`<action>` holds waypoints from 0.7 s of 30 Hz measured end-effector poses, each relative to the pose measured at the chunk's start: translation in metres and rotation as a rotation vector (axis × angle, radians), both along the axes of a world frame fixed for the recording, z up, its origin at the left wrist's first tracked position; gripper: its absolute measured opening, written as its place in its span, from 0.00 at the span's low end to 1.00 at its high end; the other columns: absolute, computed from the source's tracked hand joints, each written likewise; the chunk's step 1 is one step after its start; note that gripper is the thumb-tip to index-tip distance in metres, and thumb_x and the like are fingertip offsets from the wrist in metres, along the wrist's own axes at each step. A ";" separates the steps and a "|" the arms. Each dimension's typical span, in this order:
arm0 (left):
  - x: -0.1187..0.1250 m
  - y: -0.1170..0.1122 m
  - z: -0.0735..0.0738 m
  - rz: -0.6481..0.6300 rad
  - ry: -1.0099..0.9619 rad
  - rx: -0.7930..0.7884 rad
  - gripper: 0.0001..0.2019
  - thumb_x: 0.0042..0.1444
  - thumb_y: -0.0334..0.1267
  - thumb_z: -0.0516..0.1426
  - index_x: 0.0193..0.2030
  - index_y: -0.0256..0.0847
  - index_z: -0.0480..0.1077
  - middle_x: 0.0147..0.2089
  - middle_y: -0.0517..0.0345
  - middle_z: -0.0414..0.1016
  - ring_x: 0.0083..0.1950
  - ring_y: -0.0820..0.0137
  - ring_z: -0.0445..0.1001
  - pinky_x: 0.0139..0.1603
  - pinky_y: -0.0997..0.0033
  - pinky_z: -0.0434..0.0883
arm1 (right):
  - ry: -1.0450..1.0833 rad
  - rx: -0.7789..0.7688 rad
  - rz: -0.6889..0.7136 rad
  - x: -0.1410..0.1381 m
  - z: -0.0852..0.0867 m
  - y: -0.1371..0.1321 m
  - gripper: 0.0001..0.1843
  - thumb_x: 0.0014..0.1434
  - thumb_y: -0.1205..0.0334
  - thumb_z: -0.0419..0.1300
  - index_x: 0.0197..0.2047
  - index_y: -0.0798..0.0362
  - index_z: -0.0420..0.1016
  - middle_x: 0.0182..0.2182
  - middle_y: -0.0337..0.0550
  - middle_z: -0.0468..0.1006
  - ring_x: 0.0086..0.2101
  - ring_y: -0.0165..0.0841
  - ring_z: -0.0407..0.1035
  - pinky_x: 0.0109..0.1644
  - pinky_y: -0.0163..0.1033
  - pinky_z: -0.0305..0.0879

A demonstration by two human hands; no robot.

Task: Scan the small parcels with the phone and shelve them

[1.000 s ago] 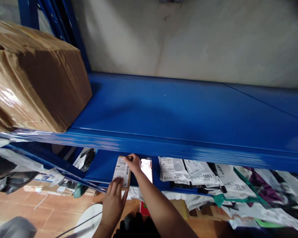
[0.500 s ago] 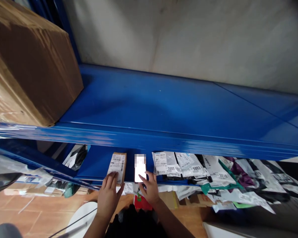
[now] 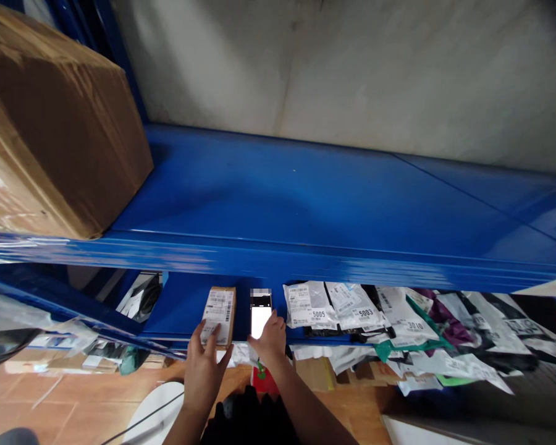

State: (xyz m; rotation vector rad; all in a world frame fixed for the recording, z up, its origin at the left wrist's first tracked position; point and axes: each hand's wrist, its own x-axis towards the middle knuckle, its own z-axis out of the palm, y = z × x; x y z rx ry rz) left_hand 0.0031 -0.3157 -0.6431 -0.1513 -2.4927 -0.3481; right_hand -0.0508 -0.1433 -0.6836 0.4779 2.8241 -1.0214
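Note:
My left hand [image 3: 202,369] curves over the near end of a small cardboard box [image 3: 219,309] with a white shipping label. Its fingers lie on the label and left edge, and the thumb is by the near right corner. To the right of that box, a phone [image 3: 260,321] with a bright white screen lies on the lower blue shelf [image 3: 180,306]. My right hand [image 3: 271,340] closes around the phone's near end, thumb at the left corner and fingers along the right side. The phone's top part is blurred out.
Labelled mailing bags, such as a white bag [image 3: 309,304] marked 5005 and another [image 3: 354,306] marked 5003, line the shelf to the right. An upper blue shelf [image 3: 269,198] juts out above, bearing a large carton [image 3: 69,136] on the left. A white stool [image 3: 155,411] stands below.
My right hand has shifted from a finger touching the screen to a grip around the phone's near end. The screen now shows a dark band near its top. My left hand stays at the box.

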 end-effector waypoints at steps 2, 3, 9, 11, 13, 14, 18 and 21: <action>0.000 -0.001 -0.001 -0.028 -0.016 0.009 0.18 0.62 0.44 0.54 0.53 0.36 0.66 0.57 0.39 0.63 0.53 0.53 0.68 0.47 0.55 0.75 | -0.056 -0.096 -0.029 -0.008 0.003 0.005 0.39 0.46 0.62 0.71 0.59 0.59 0.63 0.54 0.58 0.69 0.54 0.53 0.63 0.59 0.62 0.58; -0.001 -0.002 -0.002 -0.039 -0.015 0.005 0.18 0.62 0.44 0.54 0.53 0.36 0.66 0.56 0.40 0.64 0.52 0.54 0.69 0.47 0.55 0.75 | -0.077 -0.170 -0.028 -0.009 0.006 0.009 0.33 0.49 0.60 0.69 0.56 0.56 0.65 0.53 0.53 0.70 0.53 0.50 0.65 0.58 0.61 0.60; -0.002 -0.001 -0.007 -0.037 0.008 -0.019 0.19 0.61 0.45 0.55 0.54 0.35 0.67 0.54 0.41 0.67 0.53 0.54 0.68 0.47 0.58 0.74 | -0.103 -0.853 0.120 0.024 0.035 0.037 0.37 0.39 0.47 0.71 0.50 0.53 0.67 0.38 0.45 0.78 0.33 0.39 0.73 0.38 0.45 0.71; -0.002 0.000 -0.010 -0.038 0.007 -0.027 0.20 0.61 0.45 0.55 0.54 0.34 0.67 0.54 0.40 0.68 0.53 0.54 0.68 0.48 0.57 0.73 | -0.093 -1.051 0.170 0.040 0.050 0.041 0.44 0.33 0.38 0.70 0.51 0.50 0.68 0.39 0.46 0.78 0.31 0.39 0.73 0.34 0.44 0.71; -0.002 0.001 -0.013 -0.034 -0.001 -0.026 0.20 0.60 0.45 0.56 0.54 0.33 0.68 0.53 0.40 0.69 0.52 0.54 0.69 0.48 0.57 0.72 | -0.094 -1.202 0.202 0.052 0.065 0.043 0.45 0.35 0.29 0.65 0.52 0.48 0.70 0.38 0.47 0.78 0.27 0.38 0.72 0.31 0.45 0.70; -0.002 0.002 -0.014 -0.031 -0.007 -0.020 0.20 0.60 0.45 0.57 0.54 0.33 0.69 0.52 0.41 0.69 0.51 0.54 0.69 0.48 0.57 0.73 | -0.094 -1.261 0.211 0.055 0.071 0.043 0.45 0.38 0.25 0.61 0.52 0.47 0.70 0.39 0.48 0.78 0.27 0.39 0.73 0.31 0.46 0.71; -0.001 0.003 -0.013 -0.030 -0.050 0.021 0.19 0.59 0.40 0.57 0.54 0.32 0.69 0.47 0.43 0.69 0.49 0.55 0.69 0.46 0.56 0.74 | -0.101 -1.423 0.268 0.061 0.077 0.038 0.50 0.40 0.26 0.61 0.62 0.43 0.63 0.48 0.53 0.78 0.37 0.48 0.77 0.40 0.53 0.72; 0.002 0.003 -0.008 -0.034 -0.126 0.075 0.18 0.56 0.32 0.56 0.54 0.34 0.69 0.48 0.44 0.70 0.48 0.56 0.69 0.47 0.56 0.75 | -0.006 -1.343 0.304 0.067 0.061 0.022 0.45 0.49 0.31 0.60 0.64 0.42 0.60 0.55 0.55 0.75 0.52 0.54 0.71 0.51 0.59 0.69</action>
